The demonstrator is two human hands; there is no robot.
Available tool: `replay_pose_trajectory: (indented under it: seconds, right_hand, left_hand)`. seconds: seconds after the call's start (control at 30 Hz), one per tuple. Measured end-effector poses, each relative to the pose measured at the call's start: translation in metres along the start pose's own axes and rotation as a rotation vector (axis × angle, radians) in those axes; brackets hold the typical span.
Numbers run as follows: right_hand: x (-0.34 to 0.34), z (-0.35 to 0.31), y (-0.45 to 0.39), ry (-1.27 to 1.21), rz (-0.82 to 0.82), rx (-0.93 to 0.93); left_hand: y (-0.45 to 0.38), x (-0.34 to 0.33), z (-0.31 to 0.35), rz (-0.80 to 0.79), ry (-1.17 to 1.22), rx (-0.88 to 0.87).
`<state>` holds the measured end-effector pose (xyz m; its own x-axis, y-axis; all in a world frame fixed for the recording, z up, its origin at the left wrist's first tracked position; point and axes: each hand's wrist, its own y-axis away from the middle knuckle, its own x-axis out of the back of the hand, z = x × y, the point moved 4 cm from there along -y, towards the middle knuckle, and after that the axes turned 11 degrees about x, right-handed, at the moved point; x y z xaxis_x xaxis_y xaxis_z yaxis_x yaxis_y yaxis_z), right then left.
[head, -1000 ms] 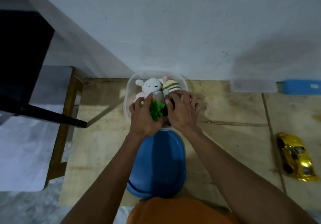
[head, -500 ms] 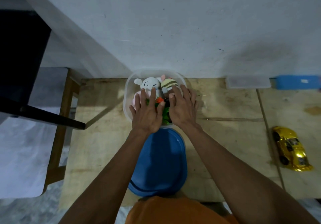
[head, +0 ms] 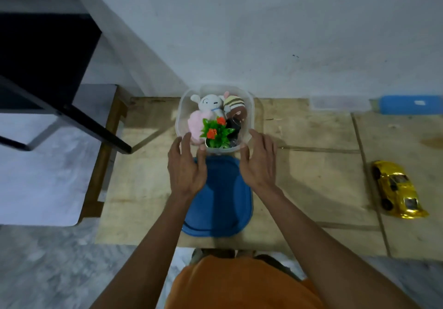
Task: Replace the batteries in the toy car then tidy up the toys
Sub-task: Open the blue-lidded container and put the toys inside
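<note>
We see a clear tub at the middle of a tan, wood-grained surface. Inside the tub sit a white plush, a pink plush, a plush striped cream and olive over brown, and a green plant with orange-red flowers. Just below the tub lies a solid blue lid. Well right of the tub rests a shiny gold car with dark windows. Up and right of the tub we see a light blue box. Behind the tub the wall is pale grey-white. Below the lid shows orange cloth.
</note>
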<state>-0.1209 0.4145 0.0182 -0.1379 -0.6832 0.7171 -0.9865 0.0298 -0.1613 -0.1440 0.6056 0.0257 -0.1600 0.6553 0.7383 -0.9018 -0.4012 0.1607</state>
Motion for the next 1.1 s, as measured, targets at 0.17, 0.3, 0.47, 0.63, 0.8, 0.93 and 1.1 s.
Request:
replay_pose_trajectory:
  seconds: [0.17,0.3,0.47,0.63,0.8,0.93,1.1]
  right_hand:
    - [-0.011,0.025,0.068,-0.044,-0.154,-0.218]
    - [-0.02,0.037,0.106,-0.147,-0.349,-0.359]
    - [-0.027,0.04,0.124,-0.243,-0.426,-0.41]
    - [-0.028,0.037,0.123,-0.286,-0.384,-0.46]
    - [-0.029,0.034,0.136,-0.279,-0.314,-0.522]
    - [-0.019,0.017,0.149,-0.269,-0.193,-0.548]
    - [0.002,-0.014,0.158,-0.285,0.035,-0.476]
  left_hand:
    - [0.05,-0.007,-0.069,-0.146,-0.134,0.274]
    - [0.076,-0.015,-0.101,-0.242,-0.189,0.434]
    - [0.083,-0.021,-0.107,-0.278,-0.153,0.477]
    - [0.079,-0.013,-0.111,-0.276,-0.047,0.587]
    - [0.079,-0.004,-0.126,-0.296,0.046,0.698]
    - [0.091,0.011,-0.118,-0.209,0.147,0.592]
    - [0.103,0.032,-0.094,-0.059,0.247,0.418]
